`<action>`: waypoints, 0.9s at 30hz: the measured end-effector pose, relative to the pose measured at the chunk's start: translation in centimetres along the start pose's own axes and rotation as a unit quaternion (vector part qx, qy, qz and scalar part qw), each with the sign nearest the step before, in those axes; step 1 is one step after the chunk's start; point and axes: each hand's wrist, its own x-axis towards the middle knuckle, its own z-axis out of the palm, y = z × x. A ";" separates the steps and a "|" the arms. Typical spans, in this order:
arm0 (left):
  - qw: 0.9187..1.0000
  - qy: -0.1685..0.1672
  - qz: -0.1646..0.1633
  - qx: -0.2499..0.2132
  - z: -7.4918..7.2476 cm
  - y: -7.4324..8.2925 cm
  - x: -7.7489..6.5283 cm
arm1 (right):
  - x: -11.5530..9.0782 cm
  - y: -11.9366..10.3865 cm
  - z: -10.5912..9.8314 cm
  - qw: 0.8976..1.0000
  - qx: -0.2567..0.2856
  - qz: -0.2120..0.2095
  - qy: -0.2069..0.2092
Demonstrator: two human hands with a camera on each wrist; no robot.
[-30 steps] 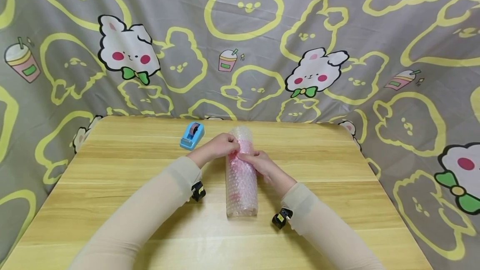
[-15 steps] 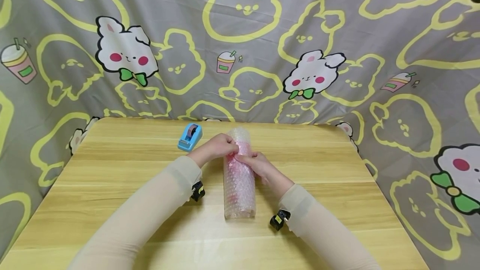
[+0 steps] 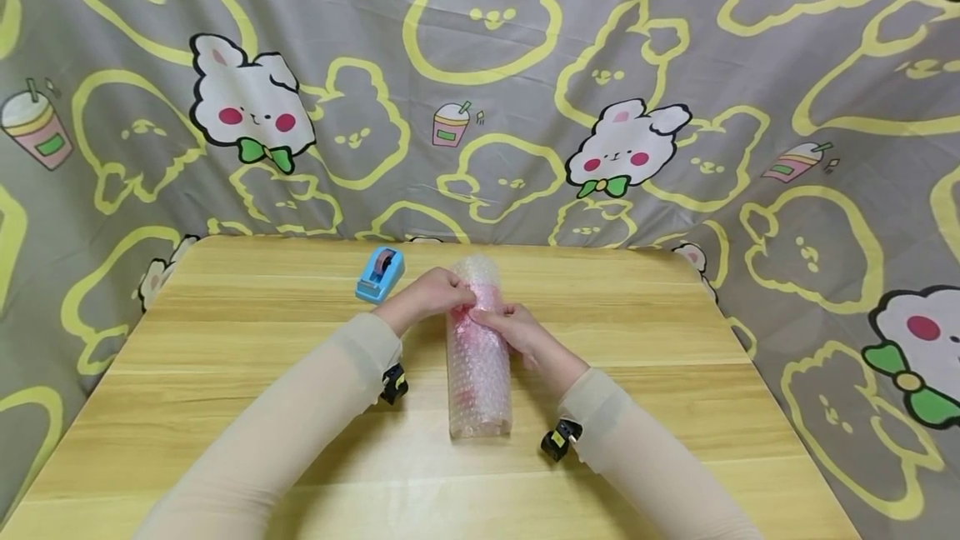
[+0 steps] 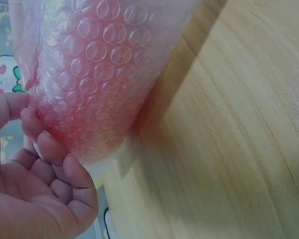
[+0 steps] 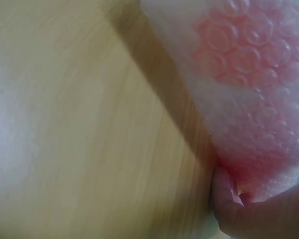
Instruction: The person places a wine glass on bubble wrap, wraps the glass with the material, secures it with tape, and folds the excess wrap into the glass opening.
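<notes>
A long roll-shaped bundle in clear bubble wrap point(image 3: 480, 377), with something pink or red showing through, lies lengthwise on the table in the head view. On its upper left side, my left hand point(image 3: 441, 292) pinches the wrap between thumb and forefinger; the left wrist view shows the other fingers of that hand point(image 4: 55, 191) curled beside the bubbles point(image 4: 102, 59). My right hand point(image 3: 525, 332) grips the bundle from the right, thumb on top and fingers around its side. In the right wrist view, part of this hand point(image 5: 261, 214) touches the wrap's point(image 5: 269, 114) reddish lower part.
A blue tape dispenser point(image 3: 380, 275) with a roll of tape stands left of the bundle, near the far edge of the wooden table point(image 3: 637, 307). Behind and beside the table hangs a grey curtain point(image 3: 517, 107) with cartoon prints.
The head view has shifted slightly, so everything sits a little further left than one second ago. Both hands keep their places on the bubble wrap; nothing else visibly changes.
</notes>
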 end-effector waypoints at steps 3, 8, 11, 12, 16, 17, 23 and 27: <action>1.000 0.001 -0.005 -0.005 0.0 -0.1 -0.1 | 0.0 0.0 0.0 1.000 0.006 0.004 -0.003; 1.000 0.007 -0.004 -0.007 0.0 -0.1 -0.2 | 0.0 -0.1 -0.1 1.000 0.010 0.003 -0.017; 1.000 0.012 -0.008 -0.012 0.1 -0.1 -0.2 | 0.1 -0.2 -0.3 1.000 0.006 -0.001 -0.029; 1.000 0.013 -0.011 -0.016 0.1 -0.1 -0.3 | 0.2 -0.2 -0.3 0.999 0.002 -0.005 -0.033; 0.999 0.018 -0.018 -0.029 0.2 0.0 -0.2 | 0.3 -0.3 -0.6 0.999 -0.003 -0.008 -0.045; 0.999 0.019 -0.017 -0.029 0.2 -0.1 -0.1 | 0.3 -0.3 -0.6 0.999 -0.004 -0.008 -0.046; 0.999 0.026 -0.014 -0.026 0.5 -0.2 0.1 | 0.4 -0.6 -0.4 1.000 -0.012 -0.004 -0.028; 0.999 0.037 -0.006 -0.034 0.8 -0.3 0.1 | 0.5 -0.6 -0.2 0.999 -0.028 -0.009 -0.011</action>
